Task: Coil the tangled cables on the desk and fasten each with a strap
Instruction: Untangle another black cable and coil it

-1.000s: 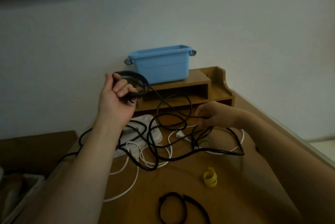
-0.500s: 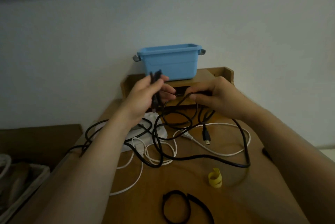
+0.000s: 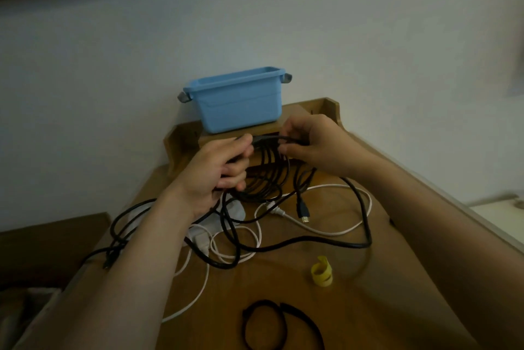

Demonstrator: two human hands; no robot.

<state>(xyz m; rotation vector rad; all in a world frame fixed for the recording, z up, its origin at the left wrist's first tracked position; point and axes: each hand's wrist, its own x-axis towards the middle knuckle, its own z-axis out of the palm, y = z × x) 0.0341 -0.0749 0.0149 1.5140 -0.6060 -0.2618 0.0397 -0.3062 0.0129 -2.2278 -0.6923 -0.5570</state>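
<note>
Both hands hold a black cable (image 3: 266, 176) above the back of the wooden desk (image 3: 283, 287), with several loops hanging between them. My left hand (image 3: 218, 168) grips the looped bundle. My right hand (image 3: 312, 148) pinches the top strand of the same cable. The black cable's free plug end (image 3: 302, 210) dangles below, and a long slack stretch (image 3: 326, 242) trails across the desk. A white cable (image 3: 326, 229) lies tangled beneath it. A curled yellow strap (image 3: 321, 270) lies on the desk at front right, and a black strap (image 3: 278, 324) lies nearest me.
A blue plastic bin (image 3: 238, 103) stands on a wooden shelf riser (image 3: 326, 111) against the wall. A white power strip (image 3: 215, 222) lies under the cables at left. More black cable (image 3: 119, 239) hangs over the desk's left edge.
My hands have drawn closer together at the back of the desk. More loops of black cable now hang gathered between them. The view has shifted slightly.
</note>
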